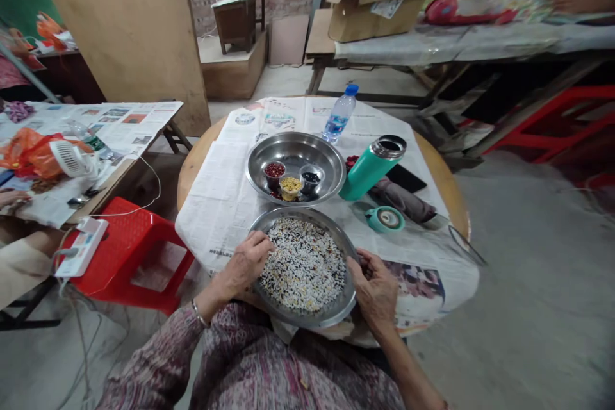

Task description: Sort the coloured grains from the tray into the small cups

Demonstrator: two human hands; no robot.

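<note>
A shallow metal basin lies at the table's near edge, tilted a little towards me. White, black, yellow and red grains and beans are spread over its bottom. My right hand grips the basin's right rim, thumb on top. Over the left side of the grains, my left hand is closed with fingertips together; whatever they pinch is hidden. Beyond stands a deeper metal bowl with small cups of red beans, yellow beans and black beans.
Newspaper covers the round table. To the right are a green thermos, its lid, a dark phone and glasses. A water bottle stands behind. A red stool holds a power strip.
</note>
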